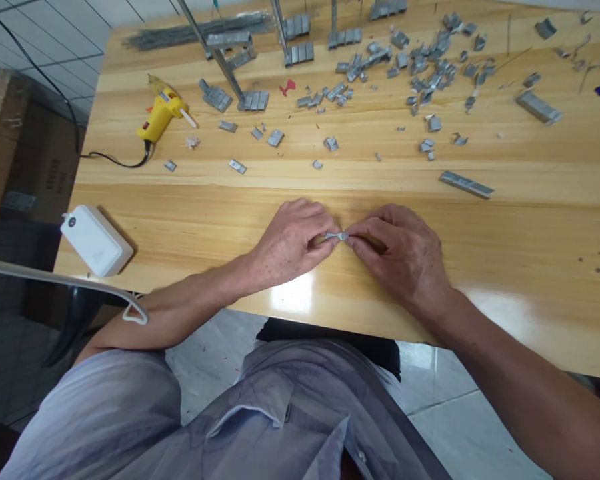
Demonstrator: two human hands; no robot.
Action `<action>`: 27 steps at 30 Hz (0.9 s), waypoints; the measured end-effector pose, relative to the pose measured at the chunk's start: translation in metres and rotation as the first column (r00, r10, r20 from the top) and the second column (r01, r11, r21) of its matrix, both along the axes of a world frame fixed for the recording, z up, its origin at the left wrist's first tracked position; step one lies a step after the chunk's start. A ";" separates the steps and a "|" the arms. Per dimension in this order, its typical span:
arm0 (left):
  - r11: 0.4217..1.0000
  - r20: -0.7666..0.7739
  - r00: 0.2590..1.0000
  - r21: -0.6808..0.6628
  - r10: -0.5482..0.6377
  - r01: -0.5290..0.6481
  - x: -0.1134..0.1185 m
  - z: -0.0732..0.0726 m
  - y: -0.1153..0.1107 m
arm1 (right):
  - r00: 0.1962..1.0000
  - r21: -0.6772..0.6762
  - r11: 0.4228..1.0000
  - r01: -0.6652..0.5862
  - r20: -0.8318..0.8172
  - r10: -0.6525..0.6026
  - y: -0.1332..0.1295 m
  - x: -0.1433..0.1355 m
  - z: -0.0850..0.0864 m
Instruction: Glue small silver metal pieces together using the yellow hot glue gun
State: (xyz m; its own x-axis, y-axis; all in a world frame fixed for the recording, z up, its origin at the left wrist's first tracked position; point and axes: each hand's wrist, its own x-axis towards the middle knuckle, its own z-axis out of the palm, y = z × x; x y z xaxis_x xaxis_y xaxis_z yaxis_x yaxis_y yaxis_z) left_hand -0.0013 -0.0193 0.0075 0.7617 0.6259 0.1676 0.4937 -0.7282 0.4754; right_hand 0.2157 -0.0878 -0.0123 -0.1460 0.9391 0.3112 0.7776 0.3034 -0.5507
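Note:
Between my two hands, just above the near part of the wooden table, is a small grey metal piece [337, 236]. The thumb and fingers of my left hand [300, 237] pinch its left end. On its other end, the fingertips of my right hand [405, 243] are closed. Fingers cover part of the piece, so its full shape is hidden. Beyond the hands lie loose bits of the same grey metal, among them a small folded piece [331, 143] and a longer channel-shaped strip [467, 185].
A yellow glue gun [163, 113] with a black cord lies at the left, behind a white power bank [97, 240]. Upright metal rods [215, 57] with grey metal feet stand at the back, near a bundle of thin wires [200, 31]. Metal scraps [433, 73] are heaped back right.

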 end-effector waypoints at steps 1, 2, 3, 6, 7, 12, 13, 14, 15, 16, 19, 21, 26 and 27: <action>1.000 -0.001 1.000 -0.001 0.001 -0.001 0.000 0.000 0.000 | 1.000 -0.004 1.000 0.002 -0.003 -0.002 0.000 0.000 0.000; 1.000 -0.004 1.000 -0.004 0.002 -0.002 0.000 0.000 0.000 | 1.000 -0.010 1.000 0.003 -0.006 -0.003 0.000 0.000 0.000; 1.000 -0.009 1.000 -0.007 0.004 -0.004 0.000 0.000 0.000 | 1.000 -0.017 1.000 0.004 -0.008 -0.004 0.000 0.000 0.001; 1.000 -0.013 1.000 -0.014 0.002 -0.002 0.000 0.000 0.001 | 1.000 -0.027 1.000 0.007 -0.011 -0.007 -0.001 -0.001 0.001; 1.000 -0.009 1.000 -0.013 0.000 0.000 0.000 0.000 0.001 | 1.000 -0.026 1.000 0.007 -0.011 -0.007 -0.001 -0.001 0.001; 1.000 -0.005 1.000 -0.007 -0.004 0.004 0.000 -0.001 0.001 | 1.000 -0.028 1.000 0.001 -0.016 -0.001 0.000 -0.001 0.001; 1.000 -0.008 1.000 -0.008 -0.004 0.004 0.000 -0.001 0.001 | 1.000 -0.027 1.000 0.001 -0.017 -0.001 0.000 -0.001 0.000; 1.000 -0.006 1.000 -0.009 -0.005 0.005 -0.001 -0.002 0.001 | 1.000 -0.021 1.000 0.002 -0.018 -0.002 0.000 -0.001 0.000; 1.000 -0.001 1.000 -0.008 -0.007 0.007 -0.001 -0.002 0.001 | 1.000 -0.014 1.000 0.004 -0.019 -0.004 0.000 -0.001 -0.001; 1.000 0.005 1.000 -0.007 -0.009 0.009 -0.001 -0.003 0.001 | 1.000 -0.006 1.000 0.006 -0.019 -0.006 0.000 -0.001 -0.002; 1.000 0.020 1.000 -0.001 -0.012 0.012 -0.002 -0.003 0.001 | 1.000 0.023 1.000 0.007 -0.014 -0.006 0.000 0.000 -0.003; 1.000 0.022 1.000 -0.003 -0.014 0.014 -0.001 -0.003 0.001 | 1.000 0.030 1.000 -0.001 -0.012 0.001 0.000 0.000 -0.003; 1.000 0.037 0.999 0.024 -0.015 0.014 0.000 -0.002 0.000 | 0.999 0.009 1.000 -0.008 -0.031 0.008 0.001 0.000 -0.003; 0.999 0.039 0.999 0.033 -0.012 0.011 0.000 -0.003 0.000 | 0.999 0.001 1.000 -0.009 -0.034 0.009 0.001 0.000 -0.003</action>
State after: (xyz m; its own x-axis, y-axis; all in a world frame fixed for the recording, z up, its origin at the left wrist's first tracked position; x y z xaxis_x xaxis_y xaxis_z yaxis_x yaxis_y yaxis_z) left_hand -0.0014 -0.0196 0.0049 0.7614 0.6108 0.2175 0.4666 -0.7491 0.4703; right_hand 0.2160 -0.0867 -0.0157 -0.1436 0.9374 0.3173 0.7558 0.3108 -0.5763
